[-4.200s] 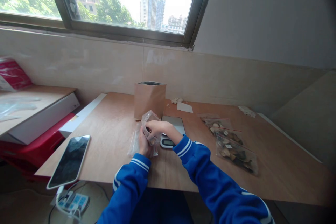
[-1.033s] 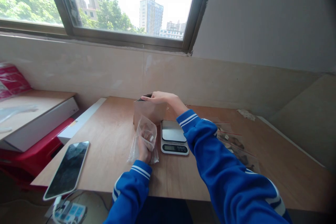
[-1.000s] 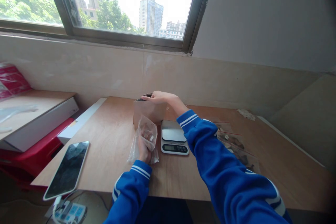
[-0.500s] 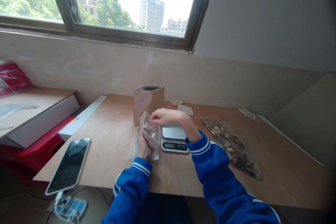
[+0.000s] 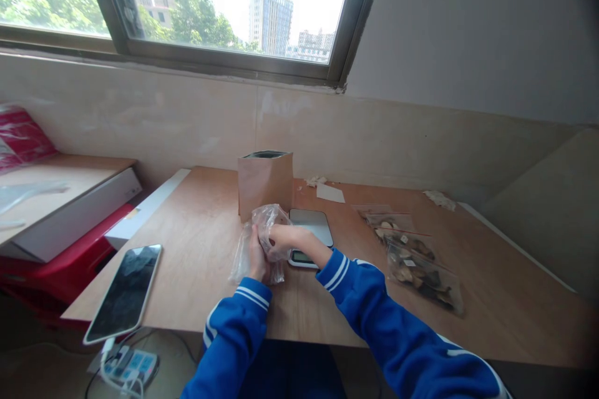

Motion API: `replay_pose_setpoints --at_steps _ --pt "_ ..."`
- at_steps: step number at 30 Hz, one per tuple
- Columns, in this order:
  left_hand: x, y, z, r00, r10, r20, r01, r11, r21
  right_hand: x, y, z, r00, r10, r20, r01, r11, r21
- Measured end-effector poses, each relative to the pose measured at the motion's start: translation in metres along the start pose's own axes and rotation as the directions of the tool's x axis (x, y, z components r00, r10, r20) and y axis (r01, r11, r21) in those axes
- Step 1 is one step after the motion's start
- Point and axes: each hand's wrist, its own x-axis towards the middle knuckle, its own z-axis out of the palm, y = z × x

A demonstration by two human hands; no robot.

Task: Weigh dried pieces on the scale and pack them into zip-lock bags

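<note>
A clear plastic bag [image 5: 270, 216] is gripped in my left hand [image 5: 258, 257], with its loose plastic hanging down to the tabletop. My right hand [image 5: 286, 238] has its curled fingers inside the mouth of this bag; whatever they pinch is hidden by the film and the hand. Just right of the bag lies a digital kitchen scale [image 5: 312, 224] with a silver plate, its display partly covered by my right hand and wrist. Behind the bag stands an open brown kraft paper pouch [image 5: 264, 184], upright.
Several zip bags of dried dark and pale pieces [image 5: 423, 277] lie on the right. A white card [image 5: 330, 192] sits behind the scale. At the left edge is a phone [image 5: 125, 293] on a charging cable, above a power strip [image 5: 133, 366]. A red stool [image 5: 70, 262] stands beyond.
My right hand has gone down from above the bag's mouth into it, uncovering more of the scale's plate. The bag stays in my left hand.
</note>
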Motion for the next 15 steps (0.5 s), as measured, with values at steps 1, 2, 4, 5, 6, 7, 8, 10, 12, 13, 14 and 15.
replay_pose_setpoints --at_steps 1,2,4,5,6,7,8,10,12,13,14,15 --pt "0.0 -0.001 0.0 1.0 0.02 0.023 -0.02 1.0 0.013 -0.001 0.006 -0.003 0.999 -0.028 -0.023 0.028 0.999 0.025" --pt "0.0 -0.001 0.001 0.998 0.041 0.053 -0.043 0.999 0.029 -0.001 0.012 -0.007 0.996 -0.063 -0.057 0.066 0.997 0.05" --pt "-0.001 -0.001 0.001 0.993 0.078 0.09 -0.082 0.995 0.051 -0.005 0.023 -0.02 0.98 -0.132 -0.15 0.148 0.984 0.103" --pt "-0.001 -0.001 0.001 0.993 0.086 0.08 -0.091 0.994 0.06 -0.008 0.027 -0.029 0.965 -0.161 -0.206 0.191 0.972 0.135" --pt "-0.001 -0.001 0.002 0.994 0.085 0.064 -0.09 0.993 0.071 -0.012 0.031 -0.039 0.946 -0.182 -0.269 0.233 0.957 0.173" --pt "-0.002 0.0 0.002 0.995 0.082 0.049 -0.086 0.993 0.084 -0.016 0.034 -0.05 0.918 -0.198 -0.343 0.28 0.937 0.208" --pt "-0.002 0.001 0.002 0.996 0.078 0.037 -0.082 0.992 0.1 -0.02 0.036 -0.062 0.877 -0.2 -0.436 0.327 0.914 0.239" --pt "-0.003 0.002 0.002 0.997 0.076 0.024 -0.079 0.988 0.135 -0.024 0.039 -0.088 0.719 -0.136 -0.681 0.416 0.87 0.266" --pt "-0.003 0.003 0.001 0.996 0.08 0.026 -0.083 0.984 0.159 -0.02 0.04 -0.113 0.437 0.014 -0.899 0.458 0.857 0.236" --pt "-0.003 0.004 0.001 0.996 0.081 0.024 -0.084 0.982 0.168 -0.016 0.041 -0.125 0.288 0.078 -0.954 0.455 0.866 0.208" --pt "-0.003 0.004 0.0 0.997 0.079 0.024 -0.082 0.981 0.174 -0.009 0.043 -0.135 0.17 0.118 -0.978 0.438 0.88 0.182" --pt "-0.003 0.004 0.0 0.997 0.076 0.028 -0.08 0.981 0.176 -0.001 0.044 -0.143 0.103 0.131 -0.986 0.414 0.896 0.162"
